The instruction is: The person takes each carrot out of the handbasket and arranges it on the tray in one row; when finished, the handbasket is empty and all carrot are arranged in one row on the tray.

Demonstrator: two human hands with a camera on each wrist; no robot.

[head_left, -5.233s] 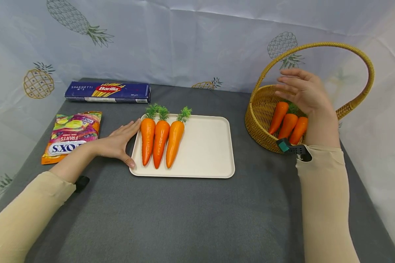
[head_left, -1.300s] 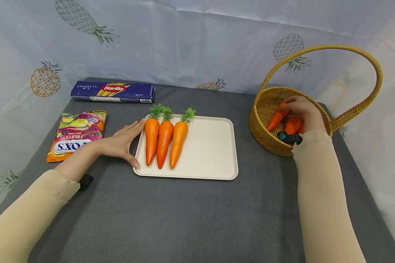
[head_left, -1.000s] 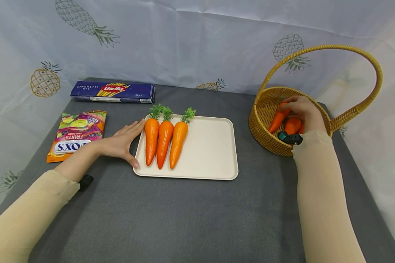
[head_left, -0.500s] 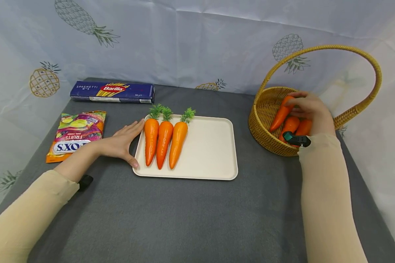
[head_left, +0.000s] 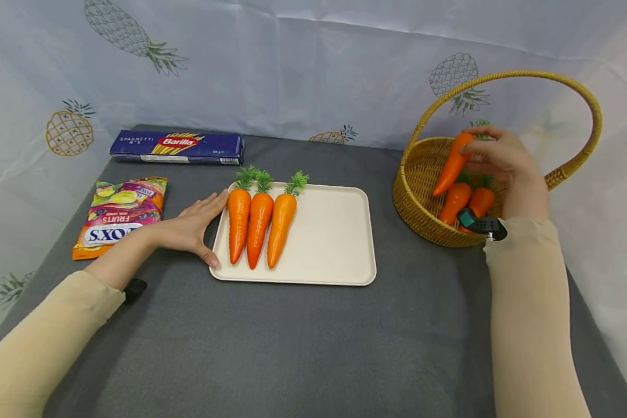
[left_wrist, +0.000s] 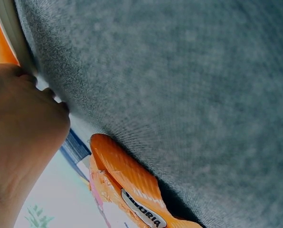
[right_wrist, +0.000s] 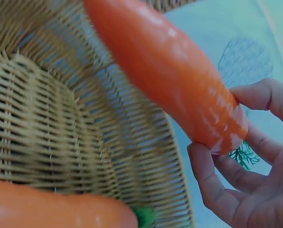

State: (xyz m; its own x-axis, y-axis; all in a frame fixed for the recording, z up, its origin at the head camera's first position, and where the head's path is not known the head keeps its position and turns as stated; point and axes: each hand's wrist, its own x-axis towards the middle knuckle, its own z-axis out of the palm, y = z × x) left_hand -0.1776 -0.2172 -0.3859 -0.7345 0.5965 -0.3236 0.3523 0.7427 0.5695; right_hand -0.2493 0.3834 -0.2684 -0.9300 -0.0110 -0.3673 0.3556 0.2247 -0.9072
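Note:
My right hand (head_left: 507,154) pinches a carrot (head_left: 453,164) by its thick top end, tilted with the tip pointing down over the wicker basket (head_left: 413,212). In the right wrist view the thumb and fingers grip the held carrot (right_wrist: 174,71) just below its green leaves. Two more carrots, one of them a nearer carrot (head_left: 456,202), lie inside the basket. My left hand (head_left: 188,225) rests spread at the left edge of the cream tray (head_left: 334,238). Three carrots lie side by side on the tray, the middle carrot (head_left: 259,229) among them.
A blue spaghetti box (head_left: 177,147) lies at the back left of the grey table. A candy bag (head_left: 120,215) lies behind the left forearm, and its orange edge (left_wrist: 127,166) shows in the left wrist view. The basket's tall handle (head_left: 507,74) arches over the right hand.
My right hand first reached down into the basket, took hold of a carrot and has lifted it up and slightly right. The left hand stays at the tray.

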